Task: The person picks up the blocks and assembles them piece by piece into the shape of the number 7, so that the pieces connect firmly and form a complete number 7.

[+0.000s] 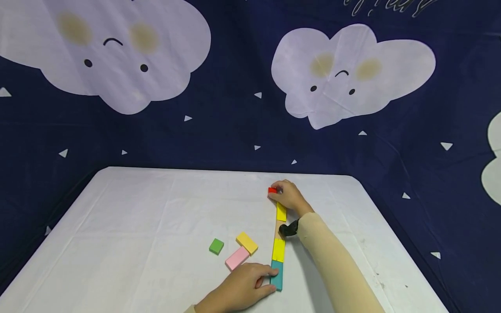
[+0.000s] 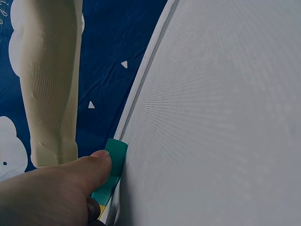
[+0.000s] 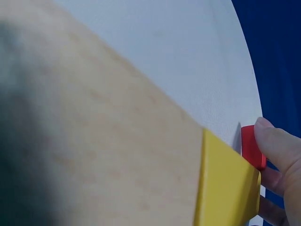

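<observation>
My right hand pinches a small red block at the far end of a row of blocks. In the right wrist view the thumb lies on the red block, right by the corner of a yellow block. My left hand holds the teal block at the near end with thumb and index finger. The left wrist view shows that thumb against the teal block. Between the ends lie a yellow block, a plain wooden block and a second yellow block.
Left of the row lie a green block, a yellow-orange block and a pink block on the white-covered table. A dark blue cloth with clouds hangs behind the table. A black wrist camera overlaps the wooden block.
</observation>
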Available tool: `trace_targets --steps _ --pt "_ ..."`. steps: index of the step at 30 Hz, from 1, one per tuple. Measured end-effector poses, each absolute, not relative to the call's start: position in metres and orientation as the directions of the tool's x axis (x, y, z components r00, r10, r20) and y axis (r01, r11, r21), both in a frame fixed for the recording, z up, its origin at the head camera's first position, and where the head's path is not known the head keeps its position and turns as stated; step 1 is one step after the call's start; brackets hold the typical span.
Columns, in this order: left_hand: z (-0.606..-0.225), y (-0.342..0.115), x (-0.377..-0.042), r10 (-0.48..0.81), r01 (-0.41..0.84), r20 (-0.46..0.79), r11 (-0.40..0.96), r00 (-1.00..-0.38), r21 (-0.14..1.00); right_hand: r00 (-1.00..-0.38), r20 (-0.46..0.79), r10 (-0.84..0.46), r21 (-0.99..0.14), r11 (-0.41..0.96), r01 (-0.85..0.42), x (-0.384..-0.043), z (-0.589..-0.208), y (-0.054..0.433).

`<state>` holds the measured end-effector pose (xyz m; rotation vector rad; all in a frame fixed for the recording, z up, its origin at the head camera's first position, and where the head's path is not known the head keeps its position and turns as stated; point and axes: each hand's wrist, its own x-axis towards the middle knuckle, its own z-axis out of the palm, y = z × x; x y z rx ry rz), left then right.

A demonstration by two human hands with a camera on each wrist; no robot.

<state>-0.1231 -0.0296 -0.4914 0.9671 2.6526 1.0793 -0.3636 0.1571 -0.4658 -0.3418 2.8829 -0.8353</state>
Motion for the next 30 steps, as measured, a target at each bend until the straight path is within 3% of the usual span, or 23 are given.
trace_targets --steps 11,30 --pt "-0.4911 -0.0294 -0.1226 0.602 0.516 0.123 0.539 -0.789 0.666 -0.978 -0.08 -0.191 -0.516 0.847 -0.123 -0.3627 -0.4601 0.1509" --pt "-0.4923 -0.0292 -0.124 0.608 0.519 0.119 0.54 -0.785 0.663 -0.978 -0.078 -0.194 -0.513 0.849 -0.127 -0.3553 -0.4569 0.1561"
